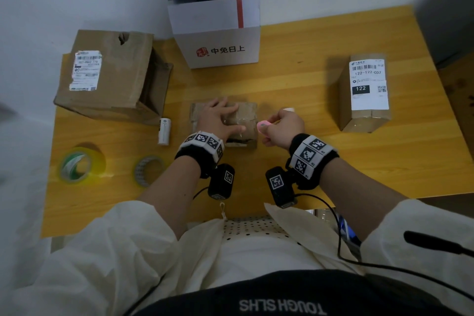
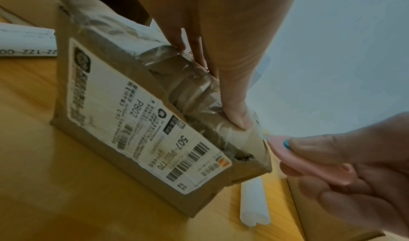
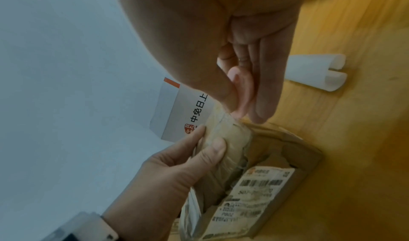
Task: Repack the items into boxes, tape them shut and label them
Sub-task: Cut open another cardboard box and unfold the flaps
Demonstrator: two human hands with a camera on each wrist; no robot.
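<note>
A small brown box (image 1: 247,113), wrapped in clear tape and bearing a shipping label (image 2: 132,122), sits at the middle of the yellow table (image 1: 295,161). My left hand (image 1: 225,117) lies on top of it and grips it, thumb (image 2: 234,108) on the taped upper edge. My right hand (image 1: 278,123) pinches a small pink cutter (image 1: 264,126) between thumb and fingers. The cutter's tip (image 3: 240,111) meets the box's taped right end (image 3: 230,132).
An open brown box (image 1: 110,77) stands at the left, a white box (image 1: 220,41) at the back, a labelled brown box (image 1: 364,92) at the right. Two tape rolls (image 1: 77,165) (image 1: 148,170) lie front left. White paper rolls (image 1: 164,131) (image 3: 316,73) flank the small box.
</note>
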